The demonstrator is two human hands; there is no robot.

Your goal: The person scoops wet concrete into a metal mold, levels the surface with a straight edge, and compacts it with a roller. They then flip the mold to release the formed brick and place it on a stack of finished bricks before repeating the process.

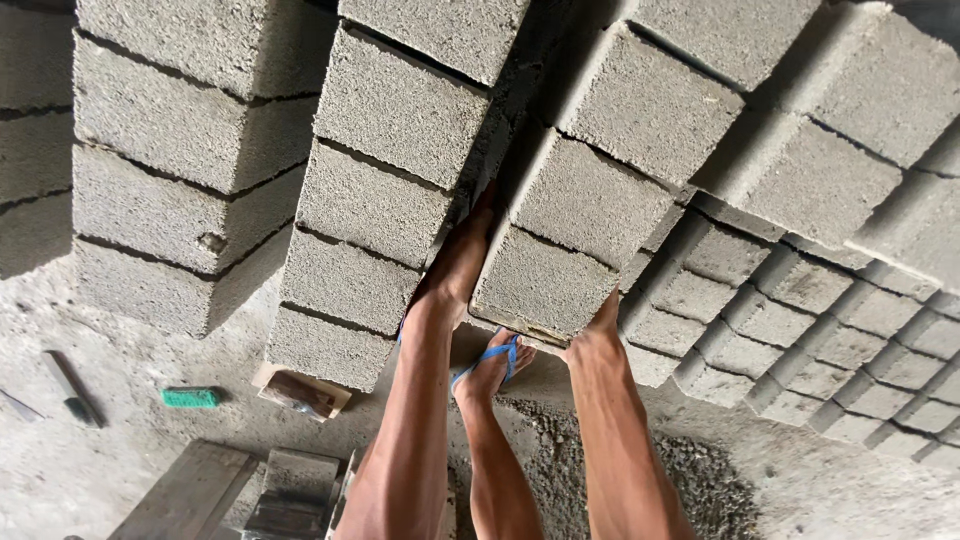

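Observation:
A grey concrete block (545, 285) is the nearest one in a stack of similar blocks, with a thin wooden board under its near edge. My left hand (455, 268) lies flat against its left side, fingers pushed into the gap beside the neighbouring stack (370, 210). My right hand (598, 332) grips the block's right near corner. Both arms reach up from the bottom of the view. My foot in a blue sandal (495, 362) stands on the floor just below the block, between my arms.
More block stacks stand at the left (170, 190) and top right (800, 170). Rows of single blocks (810, 330) lie at the right. A green brush (190, 397), a wooden board (300, 392), a hand tool (70, 390) and a gravel patch (700, 470) are on the concrete floor.

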